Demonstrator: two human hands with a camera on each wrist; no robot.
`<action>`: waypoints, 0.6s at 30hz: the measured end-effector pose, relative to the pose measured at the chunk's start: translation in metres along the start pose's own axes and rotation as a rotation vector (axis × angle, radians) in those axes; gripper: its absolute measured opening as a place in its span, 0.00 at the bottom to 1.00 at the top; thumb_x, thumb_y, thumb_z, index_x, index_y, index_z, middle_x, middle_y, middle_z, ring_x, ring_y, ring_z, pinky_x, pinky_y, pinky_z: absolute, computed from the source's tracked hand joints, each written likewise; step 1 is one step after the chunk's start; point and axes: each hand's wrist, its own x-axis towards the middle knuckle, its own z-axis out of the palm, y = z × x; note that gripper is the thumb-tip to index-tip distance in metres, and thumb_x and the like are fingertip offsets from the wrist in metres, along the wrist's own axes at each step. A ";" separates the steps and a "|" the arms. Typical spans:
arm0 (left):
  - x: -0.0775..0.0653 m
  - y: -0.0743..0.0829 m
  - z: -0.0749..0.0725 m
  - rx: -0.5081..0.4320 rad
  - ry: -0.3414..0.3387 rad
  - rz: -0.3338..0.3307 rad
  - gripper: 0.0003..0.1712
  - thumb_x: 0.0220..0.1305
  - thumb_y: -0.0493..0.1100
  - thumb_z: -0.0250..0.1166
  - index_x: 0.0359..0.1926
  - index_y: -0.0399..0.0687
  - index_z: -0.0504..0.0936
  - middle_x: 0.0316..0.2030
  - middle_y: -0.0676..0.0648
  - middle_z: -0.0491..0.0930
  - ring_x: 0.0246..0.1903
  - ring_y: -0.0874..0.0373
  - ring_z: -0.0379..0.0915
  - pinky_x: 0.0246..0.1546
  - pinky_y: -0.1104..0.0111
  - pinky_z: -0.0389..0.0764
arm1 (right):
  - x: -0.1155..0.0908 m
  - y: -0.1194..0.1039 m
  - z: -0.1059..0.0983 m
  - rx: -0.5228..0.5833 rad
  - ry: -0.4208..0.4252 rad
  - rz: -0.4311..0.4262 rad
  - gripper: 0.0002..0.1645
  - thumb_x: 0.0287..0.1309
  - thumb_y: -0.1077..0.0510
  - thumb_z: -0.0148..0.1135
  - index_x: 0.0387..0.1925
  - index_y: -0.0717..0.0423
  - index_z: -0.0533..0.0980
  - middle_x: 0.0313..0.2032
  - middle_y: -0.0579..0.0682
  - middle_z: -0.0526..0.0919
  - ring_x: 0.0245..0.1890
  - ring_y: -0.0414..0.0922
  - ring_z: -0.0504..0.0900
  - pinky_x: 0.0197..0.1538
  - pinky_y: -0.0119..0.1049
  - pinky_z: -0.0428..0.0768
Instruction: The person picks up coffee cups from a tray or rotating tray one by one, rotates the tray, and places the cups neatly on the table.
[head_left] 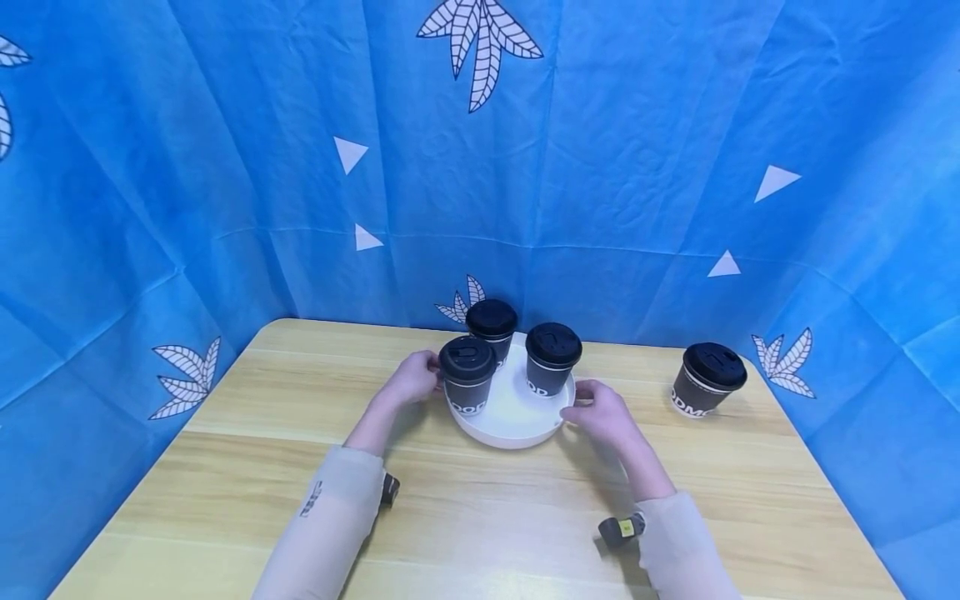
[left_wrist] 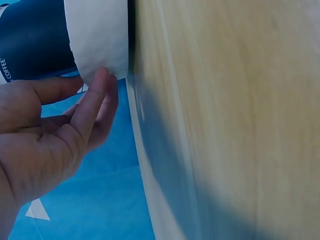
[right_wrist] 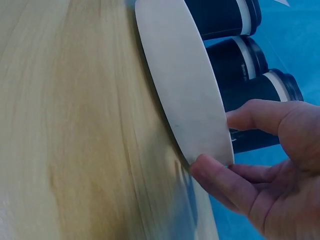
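A round white tray (head_left: 516, 421) with a raised rim carries three dark paper coffee cups with black lids: one at front left (head_left: 467, 392), one at back left (head_left: 492, 321), one on the right (head_left: 551, 371). My left hand (head_left: 414, 379) grips the tray's left side, and in the left wrist view its fingertips (left_wrist: 101, 75) press the outer wall. On the opposite side my right hand (head_left: 602, 412) holds the tray between thumb and fingers; the right wrist view shows the thumb (right_wrist: 242, 116) at the rim and the fingers low on the wall. All the cups stand upright.
Another lidded dark coffee cup (head_left: 701, 387) stands on the wooden table (head_left: 480, 517) to the right, near its far edge. A blue cloth (head_left: 600, 167) with leaf and triangle prints hangs behind and beside the table.
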 end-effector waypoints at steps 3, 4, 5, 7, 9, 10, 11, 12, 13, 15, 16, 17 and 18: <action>0.002 0.000 0.000 0.009 0.010 0.004 0.24 0.56 0.17 0.51 0.54 0.26 0.75 0.49 0.31 0.78 0.48 0.41 0.80 0.50 0.57 0.87 | 0.000 0.001 -0.002 -0.023 -0.001 0.015 0.36 0.62 0.56 0.68 0.67 0.70 0.69 0.63 0.69 0.77 0.64 0.64 0.76 0.68 0.58 0.74; 0.003 0.000 0.000 0.010 0.016 0.002 0.23 0.57 0.18 0.52 0.54 0.26 0.76 0.49 0.31 0.78 0.48 0.42 0.80 0.50 0.58 0.87 | 0.001 0.001 -0.002 -0.027 0.001 0.018 0.35 0.63 0.56 0.68 0.66 0.69 0.70 0.63 0.68 0.77 0.64 0.64 0.76 0.68 0.58 0.74; 0.003 0.000 0.000 0.010 0.018 0.003 0.23 0.57 0.18 0.52 0.54 0.26 0.76 0.49 0.31 0.78 0.48 0.42 0.80 0.50 0.58 0.87 | 0.001 0.002 -0.003 -0.029 0.002 0.016 0.35 0.64 0.55 0.67 0.66 0.69 0.70 0.63 0.68 0.77 0.64 0.64 0.76 0.68 0.58 0.74; 0.004 0.001 0.000 0.012 0.019 0.005 0.24 0.57 0.17 0.51 0.55 0.26 0.76 0.49 0.31 0.78 0.48 0.42 0.80 0.49 0.58 0.87 | 0.002 0.003 -0.003 -0.026 0.005 0.003 0.34 0.66 0.55 0.65 0.67 0.70 0.69 0.63 0.69 0.76 0.64 0.64 0.76 0.67 0.58 0.75; 0.006 0.002 0.000 0.019 0.020 0.008 0.24 0.57 0.17 0.50 0.55 0.26 0.76 0.49 0.31 0.78 0.48 0.41 0.80 0.48 0.58 0.87 | 0.003 0.004 -0.003 -0.009 0.016 -0.006 0.33 0.67 0.56 0.64 0.67 0.71 0.68 0.64 0.69 0.76 0.64 0.64 0.77 0.67 0.56 0.76; 0.006 0.002 0.000 0.029 0.021 0.012 0.24 0.56 0.17 0.50 0.55 0.26 0.76 0.49 0.31 0.78 0.48 0.41 0.80 0.48 0.58 0.87 | 0.003 0.004 -0.003 -0.004 0.022 -0.014 0.33 0.68 0.56 0.62 0.68 0.71 0.68 0.65 0.69 0.75 0.64 0.64 0.77 0.67 0.56 0.76; 0.007 0.002 0.000 0.041 0.023 0.017 0.24 0.57 0.17 0.50 0.55 0.26 0.76 0.49 0.31 0.78 0.48 0.41 0.80 0.48 0.58 0.87 | 0.004 0.005 -0.003 0.003 0.028 -0.019 0.33 0.69 0.57 0.62 0.68 0.71 0.68 0.65 0.69 0.75 0.64 0.64 0.77 0.67 0.55 0.76; 0.007 0.003 0.000 0.053 0.027 0.019 0.24 0.57 0.18 0.50 0.54 0.26 0.76 0.49 0.31 0.78 0.48 0.41 0.80 0.48 0.58 0.87 | 0.004 0.006 -0.003 0.009 0.034 -0.025 0.32 0.69 0.57 0.61 0.68 0.71 0.67 0.66 0.69 0.74 0.64 0.64 0.78 0.66 0.55 0.77; 0.008 0.003 0.000 0.062 0.030 0.020 0.23 0.57 0.18 0.50 0.54 0.27 0.76 0.49 0.31 0.79 0.48 0.41 0.79 0.48 0.58 0.87 | 0.005 0.007 -0.002 0.014 0.041 -0.028 0.32 0.70 0.57 0.60 0.68 0.71 0.67 0.66 0.68 0.74 0.64 0.64 0.78 0.67 0.55 0.76; 0.009 0.003 0.000 0.078 0.036 0.025 0.23 0.58 0.18 0.49 0.54 0.27 0.77 0.50 0.31 0.79 0.49 0.41 0.79 0.48 0.57 0.87 | 0.006 0.008 -0.002 0.032 0.054 -0.029 0.32 0.71 0.57 0.58 0.69 0.70 0.67 0.67 0.68 0.74 0.64 0.63 0.77 0.68 0.55 0.75; 0.010 0.003 0.000 0.086 0.039 0.029 0.23 0.58 0.18 0.49 0.54 0.27 0.77 0.50 0.31 0.79 0.49 0.41 0.79 0.48 0.57 0.87 | 0.006 0.009 -0.002 0.039 0.057 -0.034 0.32 0.71 0.57 0.58 0.70 0.70 0.67 0.68 0.68 0.73 0.65 0.64 0.77 0.68 0.55 0.74; 0.011 0.003 0.000 0.096 0.042 0.034 0.23 0.58 0.19 0.49 0.54 0.28 0.77 0.49 0.32 0.79 0.49 0.42 0.79 0.48 0.57 0.87 | 0.006 0.009 -0.001 0.049 0.058 -0.034 0.32 0.71 0.57 0.58 0.70 0.70 0.66 0.68 0.68 0.73 0.65 0.64 0.76 0.69 0.56 0.74; 0.012 0.002 0.000 0.101 0.044 0.037 0.23 0.57 0.19 0.49 0.53 0.28 0.77 0.49 0.32 0.79 0.48 0.42 0.79 0.48 0.57 0.87 | 0.006 0.010 -0.001 0.056 0.059 -0.037 0.32 0.72 0.58 0.57 0.71 0.70 0.66 0.68 0.68 0.72 0.65 0.64 0.76 0.70 0.56 0.73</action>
